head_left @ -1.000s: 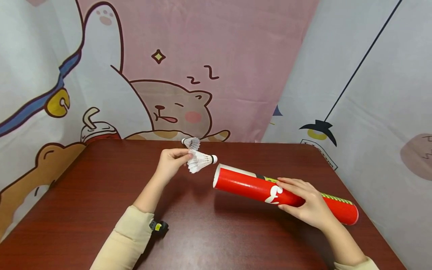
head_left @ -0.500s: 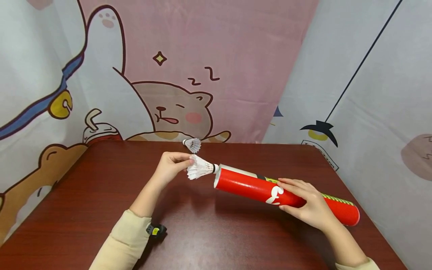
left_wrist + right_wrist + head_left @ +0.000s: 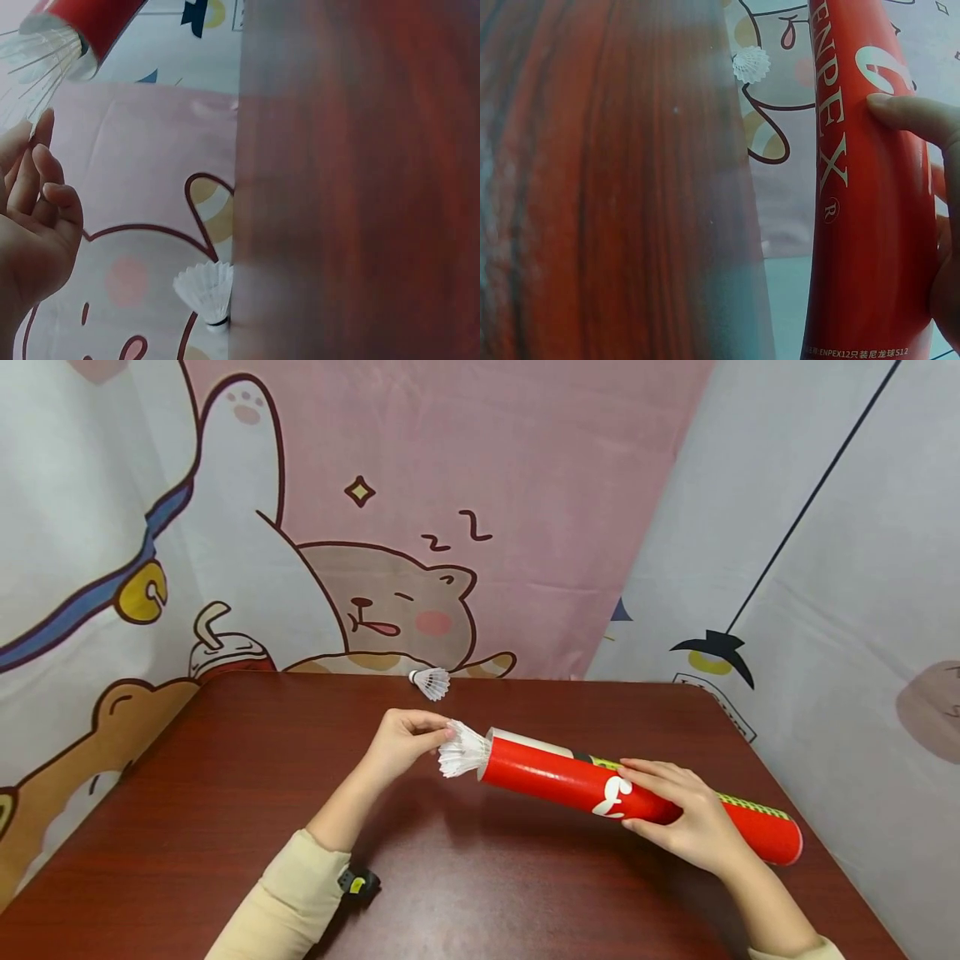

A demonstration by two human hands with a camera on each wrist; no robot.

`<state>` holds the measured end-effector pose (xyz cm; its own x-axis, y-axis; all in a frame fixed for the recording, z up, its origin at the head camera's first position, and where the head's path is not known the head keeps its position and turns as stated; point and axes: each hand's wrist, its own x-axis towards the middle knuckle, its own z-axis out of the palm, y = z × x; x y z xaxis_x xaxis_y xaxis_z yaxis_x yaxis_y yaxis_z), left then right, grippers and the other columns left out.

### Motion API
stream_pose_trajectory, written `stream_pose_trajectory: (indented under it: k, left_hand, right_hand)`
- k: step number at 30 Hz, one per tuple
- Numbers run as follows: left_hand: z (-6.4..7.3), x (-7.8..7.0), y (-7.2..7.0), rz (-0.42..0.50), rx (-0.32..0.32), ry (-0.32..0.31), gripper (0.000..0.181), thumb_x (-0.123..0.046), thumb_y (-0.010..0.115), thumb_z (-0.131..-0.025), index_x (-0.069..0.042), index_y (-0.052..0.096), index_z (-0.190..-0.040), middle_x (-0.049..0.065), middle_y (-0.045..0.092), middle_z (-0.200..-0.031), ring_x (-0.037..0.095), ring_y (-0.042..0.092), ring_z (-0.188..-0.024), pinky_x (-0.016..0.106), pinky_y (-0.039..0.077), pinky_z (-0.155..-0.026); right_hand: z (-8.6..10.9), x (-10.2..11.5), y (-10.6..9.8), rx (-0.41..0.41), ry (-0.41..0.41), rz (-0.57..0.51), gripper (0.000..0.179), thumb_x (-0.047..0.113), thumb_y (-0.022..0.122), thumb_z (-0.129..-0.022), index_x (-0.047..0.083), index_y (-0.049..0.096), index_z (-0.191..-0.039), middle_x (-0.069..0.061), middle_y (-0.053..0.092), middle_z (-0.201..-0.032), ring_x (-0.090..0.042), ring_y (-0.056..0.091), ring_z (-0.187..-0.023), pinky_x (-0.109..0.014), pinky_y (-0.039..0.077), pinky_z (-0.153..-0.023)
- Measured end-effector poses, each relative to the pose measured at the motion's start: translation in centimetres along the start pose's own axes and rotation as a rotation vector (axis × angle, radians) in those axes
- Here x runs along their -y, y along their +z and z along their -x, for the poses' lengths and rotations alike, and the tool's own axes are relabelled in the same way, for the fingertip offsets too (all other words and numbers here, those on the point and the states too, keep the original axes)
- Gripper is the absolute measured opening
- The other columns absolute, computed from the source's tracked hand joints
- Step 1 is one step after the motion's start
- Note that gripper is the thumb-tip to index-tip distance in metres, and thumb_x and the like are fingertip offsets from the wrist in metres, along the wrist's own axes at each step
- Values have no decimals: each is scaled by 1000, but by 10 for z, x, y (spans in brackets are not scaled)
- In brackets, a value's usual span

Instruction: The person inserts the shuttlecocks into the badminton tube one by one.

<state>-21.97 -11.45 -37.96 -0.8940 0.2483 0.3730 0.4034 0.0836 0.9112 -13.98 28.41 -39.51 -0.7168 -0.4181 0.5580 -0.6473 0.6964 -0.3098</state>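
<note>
Between thumb and fingers, my left hand [image 3: 405, 745] pinches the feather rim of a white shuttlecock [image 3: 462, 750]. The shuttlecock's cork end is inside the open mouth of a red tube [image 3: 547, 770], while its skirt sticks out to the left. In the left wrist view, the shuttlecock's skirt [image 3: 46, 64] spreads from the tube's mouth, fingertips at its edge. My right hand [image 3: 686, 814] grips the tube around its middle, holding it tilted with the mouth end higher. White ENPEX lettering on the tube [image 3: 870, 225] shows in the right wrist view.
A second white shuttlecock [image 3: 431, 682] lies on its side near the back edge of the dark red-brown table [image 3: 420, 877]. A cartoon-printed cloth [image 3: 540, 527] hangs behind the table. A black wrist strap piece [image 3: 360, 885] sits at the left sleeve.
My left hand has moved right and slightly down, bringing the shuttlecock's cork from just outside the tube to inside its mouth. The right hand and tube have stayed nearly still.
</note>
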Motion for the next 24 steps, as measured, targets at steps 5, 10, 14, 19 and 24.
stream_pose_trajectory:
  k: [5,10,14,19,24]
  left_hand:
    - [6,-16,12,12,8,-6,11,11,71,-79,16,68,-89,13,68,-74,14,56,-56,22,48,-54]
    - [11,-26,20,20,-4,-7,11,10,71,-79,16,68,-88,12,67,-73,9,53,-55,21,47,-53]
    - [12,-27,24,29,-17,-6,11,11,71,-79,16,68,-88,14,68,-74,6,53,-55,19,46,-52]
    - [15,-27,31,-1,-21,-17,11,10,71,-78,15,69,-88,15,68,-75,11,52,-52,19,45,-48]
    - [18,-30,37,-8,-31,-41,10,8,72,-79,12,71,-88,10,67,-72,28,48,-48,24,42,-45]
  right_hand:
    - [0,0,1,2,-3,-6,75,13,91,-59,21,64,-128,3,57,-130,-13,47,-114,-24,37,-87]
    - [0,0,1,4,-2,-12,75,13,91,-59,21,64,-128,3,58,-129,-11,47,-115,-25,38,-87]
    - [0,2,1,7,3,-20,75,12,91,-58,21,64,-127,3,57,-130,-10,46,-115,-28,39,-86]
    - [0,3,2,16,9,-21,76,12,92,-58,22,64,-128,4,57,-130,-9,46,-114,-29,43,-82]
    - [0,3,2,24,4,-21,77,13,92,-58,22,63,-128,4,58,-129,-9,47,-113,-31,44,-81]
